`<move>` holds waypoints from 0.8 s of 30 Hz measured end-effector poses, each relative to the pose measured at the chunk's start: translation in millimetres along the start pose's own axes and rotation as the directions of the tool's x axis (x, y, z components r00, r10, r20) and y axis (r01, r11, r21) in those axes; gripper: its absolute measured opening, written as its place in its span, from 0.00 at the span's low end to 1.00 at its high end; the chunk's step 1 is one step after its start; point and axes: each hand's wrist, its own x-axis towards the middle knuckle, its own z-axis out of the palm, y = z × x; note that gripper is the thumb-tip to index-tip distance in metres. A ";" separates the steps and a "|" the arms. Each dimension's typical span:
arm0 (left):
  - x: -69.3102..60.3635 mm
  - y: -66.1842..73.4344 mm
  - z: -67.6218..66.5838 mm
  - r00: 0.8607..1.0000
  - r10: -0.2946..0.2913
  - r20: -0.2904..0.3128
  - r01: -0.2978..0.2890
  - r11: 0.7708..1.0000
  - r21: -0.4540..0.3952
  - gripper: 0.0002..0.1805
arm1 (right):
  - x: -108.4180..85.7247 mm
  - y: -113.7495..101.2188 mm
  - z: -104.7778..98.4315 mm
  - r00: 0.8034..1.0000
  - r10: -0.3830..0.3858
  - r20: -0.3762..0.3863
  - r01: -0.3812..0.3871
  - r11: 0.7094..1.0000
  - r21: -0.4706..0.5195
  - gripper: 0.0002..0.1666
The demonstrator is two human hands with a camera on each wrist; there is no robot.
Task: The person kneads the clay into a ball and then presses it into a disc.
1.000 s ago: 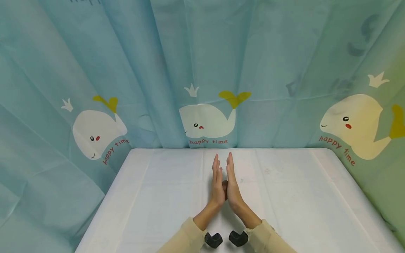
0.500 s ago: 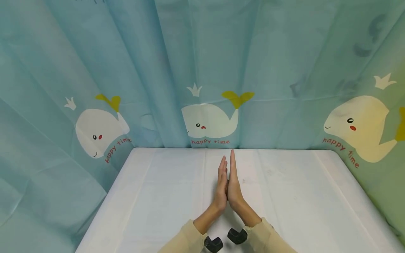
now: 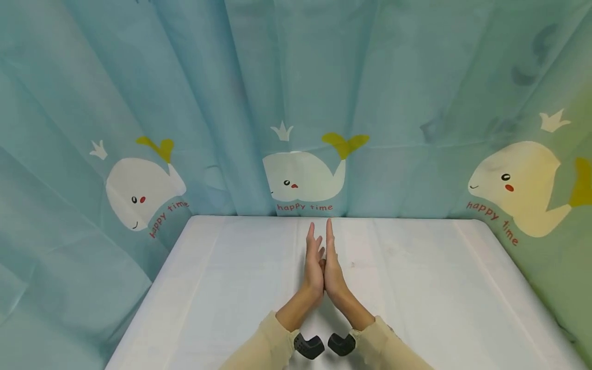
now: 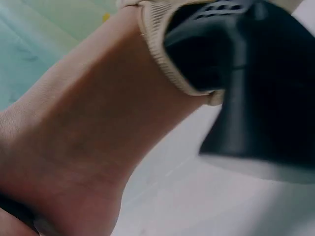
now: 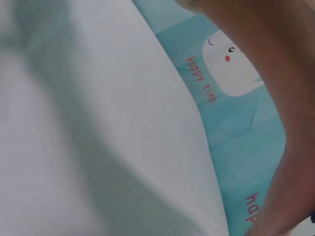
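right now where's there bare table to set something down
Bare white table stretches from the left hand to the left edge, and from the right hand to the right edge. Crowded: the centre, where the hands flank a mostly hidden brown object, wrist cameras nearby.

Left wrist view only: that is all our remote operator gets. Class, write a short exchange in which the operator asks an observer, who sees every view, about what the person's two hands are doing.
Operator: My picture cuts off past the wrist. What does the head view show there?
Observer: The left hand and the right hand are held palm facing palm.
Operator: Is anything visible between them?
Observer: Yes, a small brown thing, though too little of it shows for me to name it.
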 end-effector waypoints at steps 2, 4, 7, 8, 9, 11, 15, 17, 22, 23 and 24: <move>2.9 -0.7 -2.2 0.999 -0.025 -0.036 0.025 1.000 0.004 0.36 | -1.9 -0.1 2.1 1.000 0.003 0.020 -0.003 1.000 0.001 0.33; 6.8 -2.0 -5.2 0.997 -0.039 -0.068 0.039 0.999 0.000 0.37 | -4.1 -0.6 4.0 0.999 0.002 0.037 -0.002 1.000 0.003 0.32; 11.5 -5.3 -10.9 0.992 -0.062 -0.110 0.060 0.998 -0.022 0.37 | -8.9 -1.9 6.4 0.998 0.002 0.066 -0.003 1.000 0.014 0.32; 12.8 -6.8 -12.7 0.991 -0.063 -0.121 0.061 0.998 -0.020 0.37 | -10.4 -2.2 7.0 0.997 0.000 0.074 -0.001 1.000 0.018 0.32; 13.5 -8.1 -14.1 0.991 -0.059 -0.124 0.057 0.998 -0.018 0.37 | -11.8 -2.7 7.6 0.997 0.006 0.077 -0.008 1.000 0.025 0.31; 13.5 -10.5 -15.3 0.994 -0.032 -0.105 0.032 0.999 0.001 0.36 | -12.1 -3.7 7.9 0.997 0.012 0.076 -0.015 0.999 0.036 0.31; 10.1 -9.3 -10.8 0.998 0.058 -0.026 -0.056 0.997 0.057 0.33 | -5.7 -5.9 6.9 0.999 0.016 0.048 -0.019 0.997 0.068 0.32; 7.3 -6.5 -7.0 0.996 0.086 0.004 -0.086 0.994 0.073 0.33 | -1.6 -6.3 5.0 0.999 0.013 0.029 -0.015 0.997 0.078 0.32; -5.8 1.5 1.8 0.995 0.067 0.073 -0.071 0.996 0.057 0.34 | 7.8 0.1 -6.1 0.999 0.000 -0.042 0.002 0.998 0.060 0.33; -9.2 2.9 3.2 0.994 0.053 0.091 -0.059 0.996 0.065 0.34 | 9.2 2.7 -9.0 0.998 0.005 -0.058 -0.002 0.998 0.056 0.32; -11.8 4.2 4.7 0.994 0.041 0.106 -0.048 0.997 0.064 0.34 | 10.1 5.2 -11.7 0.998 0.020 -0.067 -0.016 0.998 0.057 0.32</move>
